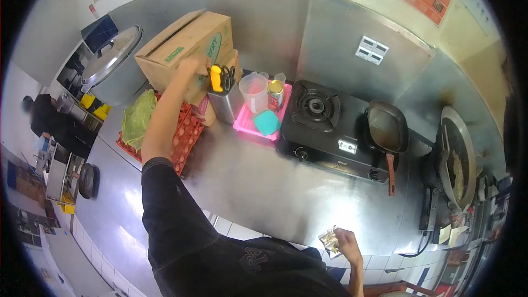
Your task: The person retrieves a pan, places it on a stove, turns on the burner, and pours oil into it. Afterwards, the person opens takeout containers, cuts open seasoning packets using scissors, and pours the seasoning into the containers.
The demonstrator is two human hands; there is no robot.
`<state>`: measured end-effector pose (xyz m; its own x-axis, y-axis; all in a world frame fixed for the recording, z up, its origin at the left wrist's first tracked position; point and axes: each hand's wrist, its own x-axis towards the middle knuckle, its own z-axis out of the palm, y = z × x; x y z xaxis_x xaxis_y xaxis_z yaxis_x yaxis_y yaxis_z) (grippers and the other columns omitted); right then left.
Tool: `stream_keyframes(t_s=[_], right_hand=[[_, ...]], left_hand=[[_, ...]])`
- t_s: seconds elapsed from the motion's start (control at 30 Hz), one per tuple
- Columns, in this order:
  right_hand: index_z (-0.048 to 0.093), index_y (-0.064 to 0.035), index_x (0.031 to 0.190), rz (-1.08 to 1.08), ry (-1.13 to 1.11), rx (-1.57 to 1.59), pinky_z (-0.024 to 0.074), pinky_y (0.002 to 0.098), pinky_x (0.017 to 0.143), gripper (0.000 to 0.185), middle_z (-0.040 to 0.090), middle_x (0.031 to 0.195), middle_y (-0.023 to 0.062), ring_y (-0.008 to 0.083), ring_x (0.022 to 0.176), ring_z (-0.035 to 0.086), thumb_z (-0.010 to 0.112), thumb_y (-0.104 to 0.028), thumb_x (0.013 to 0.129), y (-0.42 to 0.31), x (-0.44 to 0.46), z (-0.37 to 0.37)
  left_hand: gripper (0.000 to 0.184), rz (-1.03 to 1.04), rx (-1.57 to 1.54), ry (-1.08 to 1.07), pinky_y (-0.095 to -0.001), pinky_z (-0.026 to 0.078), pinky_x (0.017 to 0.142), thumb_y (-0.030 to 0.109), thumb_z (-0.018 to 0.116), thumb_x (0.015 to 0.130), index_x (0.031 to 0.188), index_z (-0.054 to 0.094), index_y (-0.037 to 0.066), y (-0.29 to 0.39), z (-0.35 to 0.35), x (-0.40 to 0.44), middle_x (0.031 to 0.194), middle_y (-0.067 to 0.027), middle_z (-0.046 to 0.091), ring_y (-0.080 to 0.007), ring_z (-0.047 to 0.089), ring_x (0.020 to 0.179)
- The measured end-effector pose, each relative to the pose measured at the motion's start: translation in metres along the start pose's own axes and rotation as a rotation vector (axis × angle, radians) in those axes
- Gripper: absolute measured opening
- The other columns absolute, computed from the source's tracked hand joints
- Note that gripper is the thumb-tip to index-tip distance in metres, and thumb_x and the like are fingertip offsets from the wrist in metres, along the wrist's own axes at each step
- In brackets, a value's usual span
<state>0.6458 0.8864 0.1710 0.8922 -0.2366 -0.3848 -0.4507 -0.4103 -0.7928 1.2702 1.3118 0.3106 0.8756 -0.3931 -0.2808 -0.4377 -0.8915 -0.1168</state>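
Observation:
My left hand (193, 66) reaches across to the knife holder (223, 104), a steel block beside the cardboard box (187, 49). A yellow-handled tool (216, 78) and black-handled scissors (227, 77) stick out of the holder's top. My fingertips are close to these handles, but whether they touch one is hard to make out. Low in the view, my right hand (347, 243) is closed on a small crumpled packet (330, 242), held in front of the counter's near edge.
A pink basket (256, 136) holds a clear measuring jug (253, 92), a can (275, 94) and a teal item (267, 123). Right of it is a black gas stove (324, 143) with a square pan (387, 126). Leafy greens (137, 118) lie on red egg trays (187, 135). A person (58, 124) stands far left.

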Motion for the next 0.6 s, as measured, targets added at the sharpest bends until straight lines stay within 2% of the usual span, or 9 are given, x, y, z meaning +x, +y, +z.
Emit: stream_keyframes(t_s=[0.03,0.1,0.17,0.2,0.33,0.43,0.47,0.57,0.6], right_hand=[[0.06,0.0002,0.079,0.149,-0.101,0.263,0.0417,0.0334,0.054,0.037,0.055,0.061,0.015,0.0209,0.052,0.051,0.048,-0.027,0.101,-0.008,-0.001,-0.003],[0.06,0.0034,0.081,0.058,-0.091,0.167,0.0441,0.0375,0.056,0.04,0.058,0.065,0.0173,0.0237,0.053,0.053,0.047,-0.029,0.101,-0.008,0.002,-0.003],[0.061,0.0054,0.084,-0.048,0.017,-0.304,0.0445,0.0351,0.057,0.045,0.06,0.067,0.0059,0.0154,0.058,0.052,0.045,-0.032,0.103,-0.011,0.007,-0.001],[0.063,0.0054,0.088,-0.086,0.007,-0.267,0.0451,0.0334,0.058,0.045,0.06,0.069,0.0017,0.0123,0.062,0.051,0.045,-0.033,0.104,-0.014,0.007,0.0],[0.064,0.0041,0.089,-0.053,-0.078,0.074,0.0448,0.0323,0.056,0.042,0.06,0.066,0.0038,0.0111,0.061,0.05,0.047,-0.032,0.103,-0.021,-0.004,-0.003],[0.065,0.003,0.088,-0.009,-0.081,-0.06,0.0437,0.0297,0.055,0.041,0.058,0.064,0.0038,0.0091,0.061,0.05,0.048,-0.031,0.102,-0.027,-0.003,-0.008],[0.065,0.0033,0.088,-0.037,-0.047,-0.218,0.044,0.0305,0.055,0.04,0.057,0.061,0.0075,0.0106,0.06,0.052,0.048,-0.03,0.102,-0.012,0.004,-0.007],[0.065,0.0042,0.089,-0.043,-0.067,-0.192,0.0452,0.034,0.056,0.039,0.058,0.06,0.0129,0.015,0.057,0.053,0.048,-0.029,0.101,0.009,0.004,-0.005],[0.064,0.0056,0.091,-0.152,-0.015,-0.211,0.0466,0.0365,0.058,0.039,0.06,0.062,0.0168,0.0182,0.058,0.055,0.048,-0.028,0.101,0.004,0.001,-0.007]], left_hand=[[0.034,-0.018,-0.018,0.052,-0.0423,0.05,0.082,0.021,0.064,0.081,0.114,0.064,0.015,0.001,0.006,0.001,0.106,-0.0143,0.069,-0.0326,0.064,0.1],[0.031,0.011,-0.029,0.119,-0.0427,0.051,0.083,0.02,0.063,0.081,0.112,0.065,0.015,0.002,0.014,0.0,0.107,-0.0142,0.068,-0.034,0.064,0.1],[0.027,0.037,-0.036,0.199,-0.0432,0.051,0.084,0.018,0.063,0.082,0.109,0.065,0.016,0.004,0.018,0.0,0.108,-0.0141,0.068,-0.0354,0.063,0.101],[0.026,0.016,-0.023,0.246,-0.0436,0.051,0.085,0.018,0.062,0.083,0.109,0.066,0.018,0.008,0.024,-0.006,0.107,-0.0135,0.069,-0.035,0.063,0.101],[0.028,0.018,0.133,0.321,-0.0449,0.052,0.085,0.019,0.062,0.085,0.112,0.067,0.024,0.016,0.026,-0.014,0.103,-0.0117,0.07,-0.0329,0.065,0.101],[0.028,0.031,0.15,0.368,-0.0457,0.052,0.084,0.02,0.064,0.084,0.111,0.068,0.024,0.019,0.023,-0.018,0.101,-0.0108,0.07,-0.033,0.065,0.1],[0.028,0.034,0.149,0.368,-0.0457,0.052,0.084,0.02,0.064,0.084,0.111,0.068,0.024,0.02,0.023,-0.018,0.101,-0.0108,0.07,-0.033,0.065,0.1],[0.026,0.02,0.018,0.367,-0.0466,0.053,0.082,0.021,0.066,0.084,0.109,0.069,0.023,0.022,0.021,-0.023,0.099,-0.0113,0.071,-0.0334,0.066,0.096],[0.024,0.019,-0.002,0.388,-0.0465,0.052,0.081,0.021,0.066,0.084,0.107,0.07,0.021,0.023,0.025,-0.023,0.097,-0.0121,0.071,-0.0335,0.066,0.095]])
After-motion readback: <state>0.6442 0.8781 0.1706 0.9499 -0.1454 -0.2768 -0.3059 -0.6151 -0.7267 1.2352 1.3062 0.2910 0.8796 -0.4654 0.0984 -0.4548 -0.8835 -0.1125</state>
